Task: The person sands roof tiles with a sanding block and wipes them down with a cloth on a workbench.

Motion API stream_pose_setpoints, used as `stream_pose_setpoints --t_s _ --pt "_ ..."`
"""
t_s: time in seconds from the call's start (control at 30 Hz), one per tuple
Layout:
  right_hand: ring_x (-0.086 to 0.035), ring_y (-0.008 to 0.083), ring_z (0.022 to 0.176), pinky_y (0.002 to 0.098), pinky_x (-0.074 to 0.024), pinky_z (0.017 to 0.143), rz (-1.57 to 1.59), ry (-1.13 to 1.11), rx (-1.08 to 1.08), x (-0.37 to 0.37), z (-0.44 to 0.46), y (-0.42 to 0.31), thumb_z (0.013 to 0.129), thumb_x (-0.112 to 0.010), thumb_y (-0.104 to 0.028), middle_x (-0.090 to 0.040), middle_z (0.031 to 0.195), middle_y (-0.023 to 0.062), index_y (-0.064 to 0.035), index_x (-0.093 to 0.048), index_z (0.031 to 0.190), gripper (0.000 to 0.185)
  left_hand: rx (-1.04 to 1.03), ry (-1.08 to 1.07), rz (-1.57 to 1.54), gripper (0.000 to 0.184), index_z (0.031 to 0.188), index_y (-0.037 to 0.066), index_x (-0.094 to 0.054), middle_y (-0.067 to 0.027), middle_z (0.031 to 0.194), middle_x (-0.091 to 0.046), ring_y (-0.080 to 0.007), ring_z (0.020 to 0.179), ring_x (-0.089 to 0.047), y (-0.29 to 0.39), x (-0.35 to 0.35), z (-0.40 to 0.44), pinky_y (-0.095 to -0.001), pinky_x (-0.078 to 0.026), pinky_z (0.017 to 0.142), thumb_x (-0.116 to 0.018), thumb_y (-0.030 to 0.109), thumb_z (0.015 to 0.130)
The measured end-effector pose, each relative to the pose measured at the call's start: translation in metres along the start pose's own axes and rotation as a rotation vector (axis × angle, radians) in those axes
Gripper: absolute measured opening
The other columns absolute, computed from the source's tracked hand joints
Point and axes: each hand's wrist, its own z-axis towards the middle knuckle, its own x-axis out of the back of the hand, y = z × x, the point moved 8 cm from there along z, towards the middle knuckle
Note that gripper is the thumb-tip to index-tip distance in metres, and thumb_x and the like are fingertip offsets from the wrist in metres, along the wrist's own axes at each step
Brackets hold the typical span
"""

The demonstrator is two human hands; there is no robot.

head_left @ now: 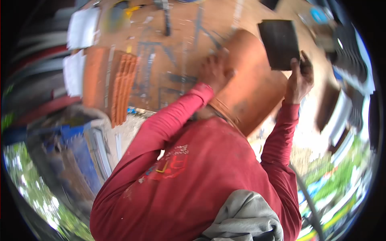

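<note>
Black panel [278, 44], flat and four-sided, is held at its lower right corner by the right hand [299, 82]. The fingers of this hand are clamped on that corner: the thumb lies across the near face, and the other fingers are bent at the right edge, their tips partly hidden. Most of the panel extends up and to the left, beyond the fingertips. Its lower edge overlaps the upper right part of an orange sheet [245, 60] in the view; whether the two touch cannot be told. The orange sheet is broad and curved, with dark smudges on its surface, and reaches from the table [219, 18] down to the front of the person's red shirt [217, 160]. The left hand [215, 74] is at the left edge of this sheet, fingers apart and not closed around anything; blur obscures the exact contact of each fingertip. Left of that hand, the brown table surface carries grey-blue marks. A dark-handled tool [167, 22] lies near the far edge. Farther left, a stack of orange strips [124, 86] stands beside an orange board [94, 76], with white sheets [82, 28] at the far side. Dark ridged pieces [350, 48] are located at the right, well apart from the left hand.
</note>
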Motion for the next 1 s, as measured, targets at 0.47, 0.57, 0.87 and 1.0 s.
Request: stream_pose_setpoints --t_s 0.47,0.57,0.87,1.0 --pt "-0.067 0.0167 0.088 0.0293 -0.0533 0.079 -0.306 -0.029 -0.177 0.105 -0.271 -0.086 0.083 -0.081 -0.005 -0.071 0.104 0.0097 0.0000 -0.057 0.136 0.058 -0.566 -0.763 -0.744 0.047 0.118 -0.002 -0.069 -0.0147 0.101 -0.074 -0.0219 0.094 -0.070 0.081 -0.012 -0.177 -0.0320 -0.053 0.087 -0.073 0.037 0.092" --pt "-0.062 0.0244 0.105 0.0380 -0.0500 0.092 -0.725 0.312 0.005 0.111 -0.302 -0.104 0.084 -0.083 -0.020 -0.062 0.127 0.0145 -0.0020 -0.043 0.148 0.078 -0.236 -0.443 -1.009 0.037 0.109 -0.002 -0.072 -0.0087 0.088 -0.075 -0.0148 0.087 -0.068 0.054 -0.030 -0.178 -0.0292 -0.053 0.082 -0.068 0.033 0.097" --pt "-0.065 0.0228 0.109 0.0384 -0.0547 0.092 0.685 0.227 -0.628 0.073 -0.363 -0.017 0.093 -0.071 -0.019 -0.066 0.118 0.0099 -0.0025 -0.056 0.129 0.043 -0.027 -1.118 -1.250 0.037 0.133 0.005 -0.061 -0.0032 0.114 -0.069 -0.0102 0.089 -0.066 0.066 -0.060 -0.229 -0.0274 -0.053 0.083 -0.058 0.028 0.103" --pt "-0.067 0.0315 0.105 0.0420 -0.0537 0.093 -0.071 0.160 -0.341 0.089 -0.332 -0.018 0.090 -0.064 -0.004 -0.069 0.112 0.0148 -0.0026 -0.060 0.128 0.038 -0.182 -1.015 -1.043 0.034 0.112 0.001 -0.070 -0.0051 0.096 -0.072 -0.0119 0.083 -0.066 0.028 -0.071 -0.186 -0.0294 -0.054 0.078 -0.053 0.030 0.106"
